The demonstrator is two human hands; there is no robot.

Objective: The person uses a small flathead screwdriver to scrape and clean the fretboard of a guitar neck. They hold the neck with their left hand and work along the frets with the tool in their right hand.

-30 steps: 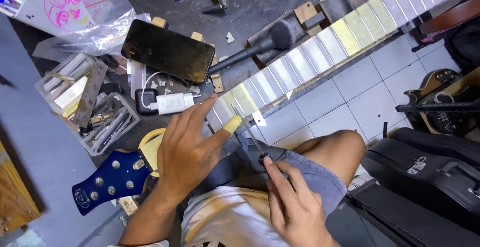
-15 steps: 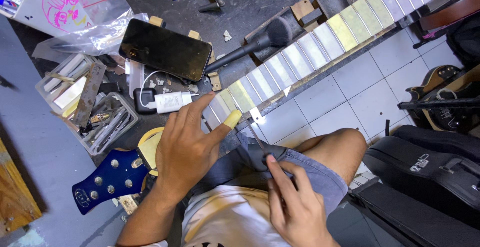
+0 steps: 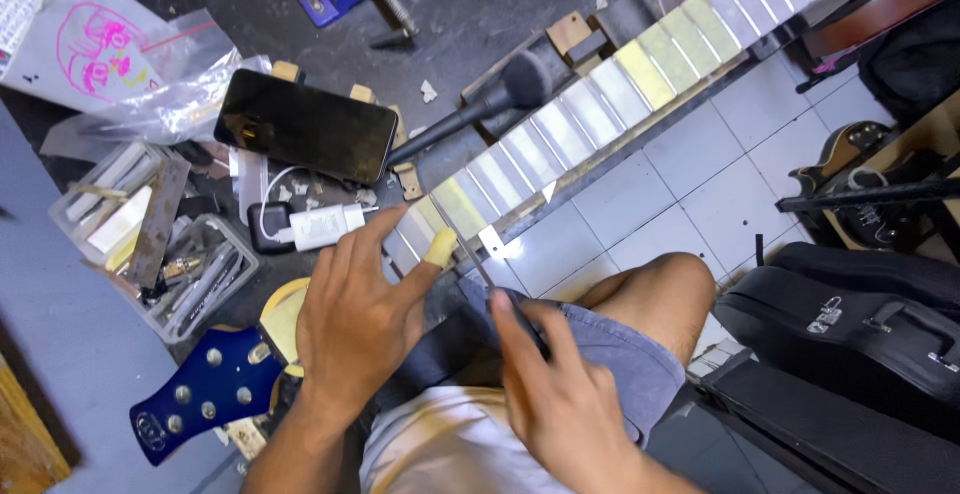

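Observation:
A guitar neck [image 3: 600, 104] lies across the bench edge, its fretboard masked with strips of pale tape, its blue headstock [image 3: 205, 389] at lower left. My left hand [image 3: 365, 319] rests on the neck near the headstock end, fingers spread, the thumb tip wrapped in yellow tape. My right hand [image 3: 560, 394] grips a thin dark-handled tool [image 3: 490, 279] whose metal tip touches the fretboard beside that thumb.
On the dark bench lie a black phone [image 3: 305, 139], a white charger [image 3: 325, 226], a black brush [image 3: 480, 104], clear trays of metal files [image 3: 150, 244] and a plastic bag [image 3: 130, 74]. Black guitar cases [image 3: 860, 334] stand on the tiled floor right of my knee.
My right hand has shifted slightly up and left, bringing the tool closer to the fretboard. The left hand stays on the neck.

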